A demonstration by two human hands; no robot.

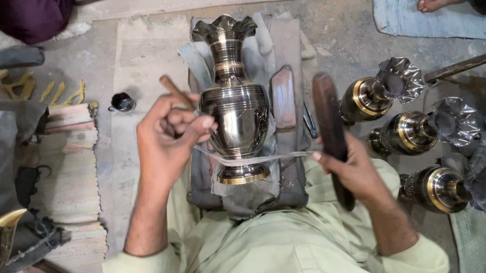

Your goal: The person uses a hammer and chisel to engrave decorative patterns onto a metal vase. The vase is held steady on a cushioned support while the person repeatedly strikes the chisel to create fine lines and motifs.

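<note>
Left hand [168, 138] grip closed on thin tool [177, 93], tip against vase [236, 115]. Right hand [351, 165] clenched around wooden mallet [331, 132]. Vase cradled on cloth pad [289, 181] for steadiness.

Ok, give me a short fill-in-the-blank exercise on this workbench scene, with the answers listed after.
1. The left hand presses a thin wooden tool against the body of the metal ____ lying on the padded rest.
2. The right hand grips a dark wooden ____.
3. Beside the right hand, ____ similar finished vases lie on their sides.
4. A small black cup stands on the floor to the ____ of the padded rest.

Missing words: vase; mallet; three; left
</note>
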